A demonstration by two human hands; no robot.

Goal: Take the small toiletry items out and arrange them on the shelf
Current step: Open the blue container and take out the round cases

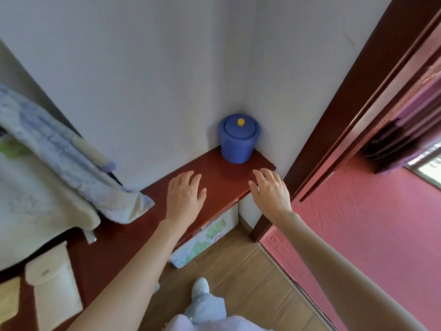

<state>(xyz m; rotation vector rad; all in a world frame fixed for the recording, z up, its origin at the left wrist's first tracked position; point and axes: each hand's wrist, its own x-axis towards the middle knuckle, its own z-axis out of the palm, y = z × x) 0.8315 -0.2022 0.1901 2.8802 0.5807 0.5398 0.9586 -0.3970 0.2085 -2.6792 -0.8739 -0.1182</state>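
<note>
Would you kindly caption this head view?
Both open hands, left hand and right hand, reach toward a lidded blue container on the shelf.

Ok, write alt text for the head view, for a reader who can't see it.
Two bare hands, the left hand and the right hand, reach out open over a dark red shelf toward a blue lidded container standing in the wall corner. A pale blanket lies at the left; a floral box sits under the shelf.
</note>
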